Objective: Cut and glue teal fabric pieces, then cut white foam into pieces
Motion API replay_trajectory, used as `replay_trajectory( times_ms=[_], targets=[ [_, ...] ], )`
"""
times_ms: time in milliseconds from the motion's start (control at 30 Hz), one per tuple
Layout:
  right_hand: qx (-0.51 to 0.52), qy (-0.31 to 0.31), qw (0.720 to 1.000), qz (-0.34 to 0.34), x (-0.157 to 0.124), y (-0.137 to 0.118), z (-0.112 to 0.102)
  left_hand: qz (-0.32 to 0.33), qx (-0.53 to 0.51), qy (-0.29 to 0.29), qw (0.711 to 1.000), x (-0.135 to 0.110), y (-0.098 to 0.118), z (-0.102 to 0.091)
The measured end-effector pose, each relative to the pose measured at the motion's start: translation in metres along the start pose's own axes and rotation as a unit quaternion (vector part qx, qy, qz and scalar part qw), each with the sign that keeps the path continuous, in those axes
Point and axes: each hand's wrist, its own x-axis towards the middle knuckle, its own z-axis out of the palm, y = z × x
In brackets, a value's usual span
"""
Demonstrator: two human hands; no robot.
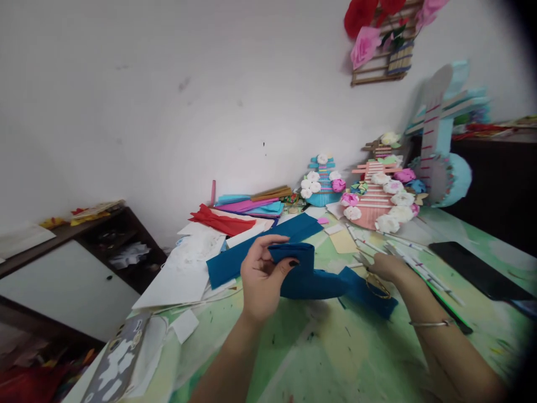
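My left hand point(260, 277) is raised over the table and pinches a folded piece of dark blue crepe paper point(302, 274) between thumb and fingers. The paper trails to the right, down onto the table. My right hand point(386, 267) rests on the table at the paper's right end, fingers curled around a pair of gold-handled scissors point(376, 282). A longer strip of the same blue paper point(268, 243) lies flat behind my left hand.
Stacked coloured paper sheets point(247, 207) and red paper point(220, 221) lie at the back. Stick-and-paper-flower crafts point(373, 193) stand at the back right. A black phone point(478, 268) and white sticks point(415, 263) lie on the right. White sheets point(180, 268) are on the left.
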Motion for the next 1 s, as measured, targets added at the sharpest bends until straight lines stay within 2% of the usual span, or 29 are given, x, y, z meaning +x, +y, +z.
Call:
replay_trajectory(
  times_ms=[100, 200, 267, 300, 367, 467, 600, 800, 1000],
  targets=[
    [0.017, -0.016, 1.0, 0.01, 0.003, -0.03, -0.012, 0.045, -0.028, 0.004, 0.999, -0.007, 0.003, 0.012],
    [0.089, -0.01, 0.996, -0.019, -0.004, -0.085, -0.024, 0.117, -0.062, -0.004, 0.991, -0.016, 0.001, 0.024],
    [0.256, 0.045, 0.964, -0.058, -0.016, -0.123, -0.029, 0.167, -0.065, 0.008, 0.984, -0.021, -0.001, 0.03],
    [0.295, 0.046, 0.951, -0.078, -0.023, -0.138, -0.03, 0.188, -0.064, 0.011, 0.98, -0.023, -0.003, 0.032],
    [0.306, 0.057, 0.946, -0.092, -0.037, -0.159, -0.031, 0.213, -0.067, 0.002, 0.975, -0.026, -0.004, 0.034],
    [0.273, 0.092, 0.952, -0.105, -0.048, -0.165, -0.029, 0.223, -0.078, -0.018, 0.971, -0.029, -0.005, 0.035],
    [0.261, 0.12, 0.951, -0.117, -0.048, -0.159, -0.026, 0.234, -0.066, 0.001, 0.97, -0.03, -0.004, 0.037],
    [0.284, 0.139, 0.943, -0.103, -0.049, -0.16, -0.021, 0.254, -0.035, 0.037, 0.966, -0.031, -0.005, 0.038],
    [0.291, 0.14, 0.94, -0.11, -0.052, -0.16, -0.021, 0.272, -0.019, 0.04, 0.961, -0.033, -0.006, 0.037]
  ],
)
